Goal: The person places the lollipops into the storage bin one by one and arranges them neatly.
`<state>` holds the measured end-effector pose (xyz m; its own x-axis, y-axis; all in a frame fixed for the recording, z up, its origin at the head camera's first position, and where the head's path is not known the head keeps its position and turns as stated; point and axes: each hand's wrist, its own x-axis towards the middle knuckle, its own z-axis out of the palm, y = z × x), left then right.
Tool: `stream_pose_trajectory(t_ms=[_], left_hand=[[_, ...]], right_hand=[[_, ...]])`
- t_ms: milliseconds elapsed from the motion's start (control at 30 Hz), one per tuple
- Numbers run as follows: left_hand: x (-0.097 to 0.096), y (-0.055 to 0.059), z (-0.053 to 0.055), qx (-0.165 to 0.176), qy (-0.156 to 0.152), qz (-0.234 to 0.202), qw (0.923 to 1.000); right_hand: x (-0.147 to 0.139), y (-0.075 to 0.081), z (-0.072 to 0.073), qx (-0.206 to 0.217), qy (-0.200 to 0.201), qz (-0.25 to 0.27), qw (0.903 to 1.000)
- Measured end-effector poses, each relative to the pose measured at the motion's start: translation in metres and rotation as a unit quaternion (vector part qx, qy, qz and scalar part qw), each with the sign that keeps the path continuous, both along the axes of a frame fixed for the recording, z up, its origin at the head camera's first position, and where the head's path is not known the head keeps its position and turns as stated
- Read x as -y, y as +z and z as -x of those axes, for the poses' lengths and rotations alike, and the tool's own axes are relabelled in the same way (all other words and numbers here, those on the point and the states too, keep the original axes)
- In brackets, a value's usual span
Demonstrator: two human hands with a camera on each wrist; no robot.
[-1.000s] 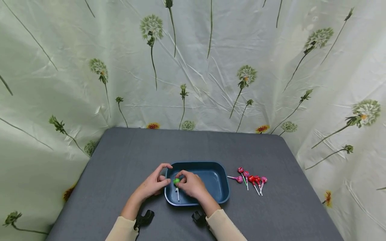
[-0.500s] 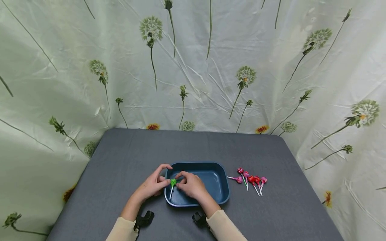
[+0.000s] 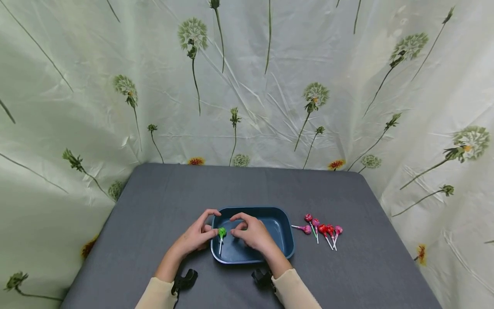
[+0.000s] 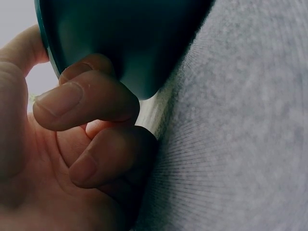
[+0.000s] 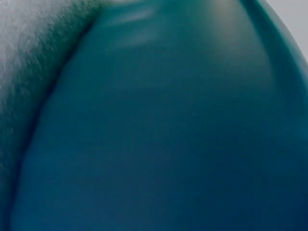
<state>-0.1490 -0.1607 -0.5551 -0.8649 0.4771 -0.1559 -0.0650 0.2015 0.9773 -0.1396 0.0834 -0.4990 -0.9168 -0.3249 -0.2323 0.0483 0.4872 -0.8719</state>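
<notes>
A green-wrapped lollipop (image 3: 222, 232) with a white stick lies inside the left end of a blue rectangular tray (image 3: 247, 257). My left hand (image 3: 197, 235) holds the tray's left side, thumb tip at the rim near the candy. In the left wrist view, the left hand's bent fingers (image 4: 91, 103) are by the tray's outer wall. Over the tray is my right hand (image 3: 252, 234), thumb and forefinger apart with nothing between them, a short way right of the lollipop. The right wrist view holds only the tray's outer wall (image 5: 159, 120) and some cloth; no hand appears there.
Right of the tray, several pink and red lollipops (image 3: 322, 230) lie in a loose group on the grey cloth-covered table (image 3: 247, 189). One pink lollipop's stick points at the tray's right wall. A flowered curtain (image 3: 262, 94) hangs behind and around.
The green lollipop has shifted left, towards the tray's left wall. My right hand has let go of it and drawn back to the right, finger and thumb parting. My left hand stays put.
</notes>
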Motion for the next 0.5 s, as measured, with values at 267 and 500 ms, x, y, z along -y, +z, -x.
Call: stream_pose_trajectory(t_ms=[267, 500], left_hand=[[0.0, 0.0, 0.001, 0.003, 0.008, 0.018, 0.9998], [-0.001, 0.0, 0.0, 0.004, 0.01, 0.024, 0.9997]], right_hand=[[-0.015, 0.006, 0.003, 0.017, -0.013, 0.062, 0.9978], [-0.027, 0.012, 0.002, 0.028, -0.017, 0.099, 0.9945]])
